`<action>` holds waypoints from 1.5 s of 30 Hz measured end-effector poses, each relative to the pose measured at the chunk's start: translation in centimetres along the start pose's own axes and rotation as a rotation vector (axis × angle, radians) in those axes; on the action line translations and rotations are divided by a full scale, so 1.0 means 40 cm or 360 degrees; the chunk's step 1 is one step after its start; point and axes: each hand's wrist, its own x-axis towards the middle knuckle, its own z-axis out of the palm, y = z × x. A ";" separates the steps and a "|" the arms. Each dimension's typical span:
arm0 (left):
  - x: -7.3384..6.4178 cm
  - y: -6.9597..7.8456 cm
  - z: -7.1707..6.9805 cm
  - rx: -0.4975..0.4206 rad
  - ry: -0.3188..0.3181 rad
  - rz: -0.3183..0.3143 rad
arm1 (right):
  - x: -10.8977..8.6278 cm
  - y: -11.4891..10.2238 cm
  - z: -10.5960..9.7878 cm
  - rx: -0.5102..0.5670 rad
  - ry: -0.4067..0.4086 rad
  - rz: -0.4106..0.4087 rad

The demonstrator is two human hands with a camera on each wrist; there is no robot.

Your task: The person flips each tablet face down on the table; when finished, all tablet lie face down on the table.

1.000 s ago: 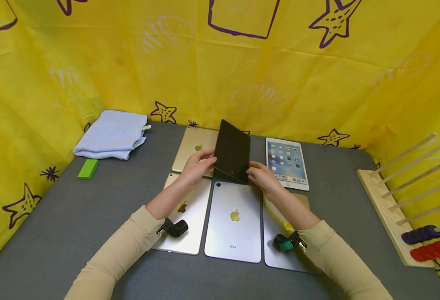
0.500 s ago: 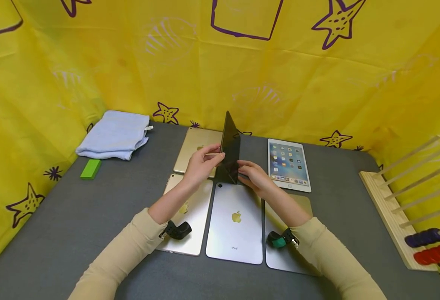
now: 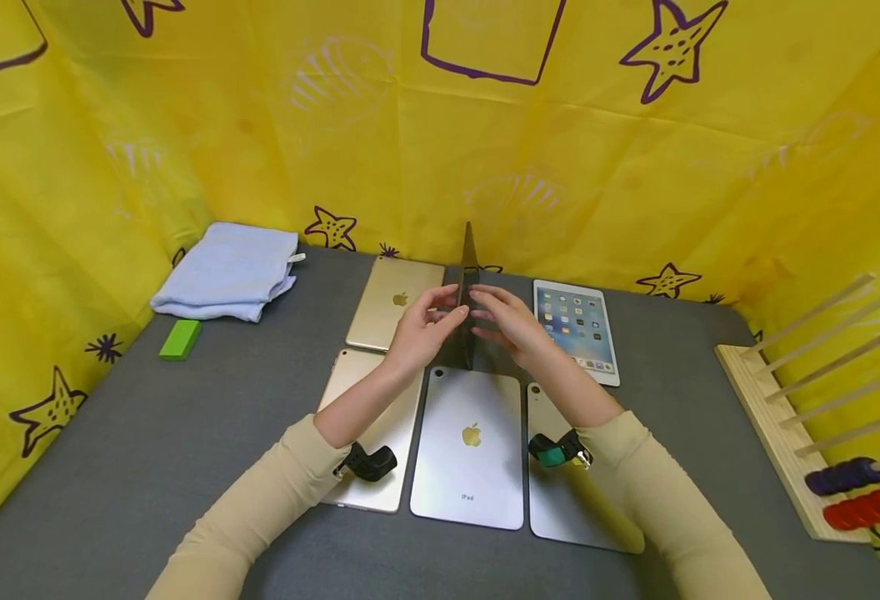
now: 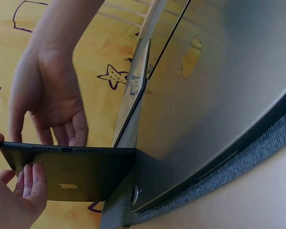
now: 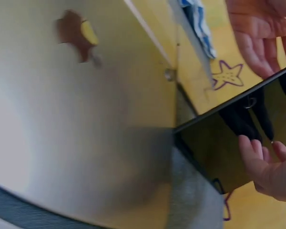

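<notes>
A black tablet [image 3: 467, 275] stands upright on its long edge at the back middle of the table, nearly edge-on in the head view. My left hand [image 3: 427, 329] grips it, thumb at its near edge and fingers against the back, where the logo shows in the left wrist view. From the other side my right hand [image 3: 515, 327] holds loosely extended fingers at the dark screen; in the right wrist view the fingertips [image 5: 245, 143] meet their reflection there. In front lies a silver tablet [image 3: 468, 467], back up.
Back-up tablets flank it: a gold tablet [image 3: 391, 304], a front-left tablet [image 3: 380, 417] and a front-right tablet [image 3: 575, 508]. A white tablet [image 3: 571, 321] shows a lit screen. Left are a folded blue cloth [image 3: 226, 267] and green block [image 3: 180, 340]; right, a wooden peg rack [image 3: 766, 425].
The black tablet has turned from leaning with its screen in sight to upright and edge-on. My right hand has moved from its lower corner farther up along the screen. The left keeps its grip.
</notes>
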 end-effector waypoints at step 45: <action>0.000 -0.046 0.045 -0.0097 -0.0277 -0.0292 | 0.003 -0.004 -0.029 0.0016 0.0198 -0.0470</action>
